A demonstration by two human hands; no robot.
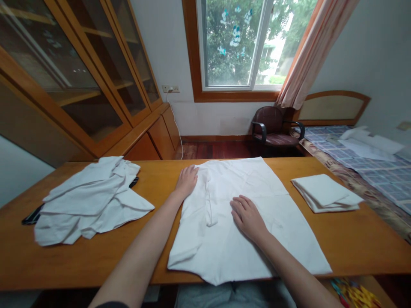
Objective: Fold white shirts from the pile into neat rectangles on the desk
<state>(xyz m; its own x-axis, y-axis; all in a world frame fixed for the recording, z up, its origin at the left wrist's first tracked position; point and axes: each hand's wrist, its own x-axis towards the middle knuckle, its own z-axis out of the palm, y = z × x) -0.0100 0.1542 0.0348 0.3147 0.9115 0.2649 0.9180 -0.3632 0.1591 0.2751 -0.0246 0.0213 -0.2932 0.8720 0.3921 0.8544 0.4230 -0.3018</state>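
Note:
A white garment (250, 179) is spread on the wooden table in front of me, and its near edge reaches the table's front edge. It looks like a shirt, though its kind is not certain. A narrow folded strip and some creases show on its left part. My left hand (187, 182) lies on the garment's far left edge, fingers stretched out. On the middle of the cloth my right hand (247, 217) rests palm down, fingers slightly bent and not gripping. The undersides of both hands are hidden.
A loose heap of white cloth (93, 196), with dark striped fabric beneath, lies at the table's left. A folded white cloth (326, 192) sits on the right. Beyond the table (353, 244) stand a chair (272, 124), a bed (369, 158) and a glass-fronted cabinet (128, 128).

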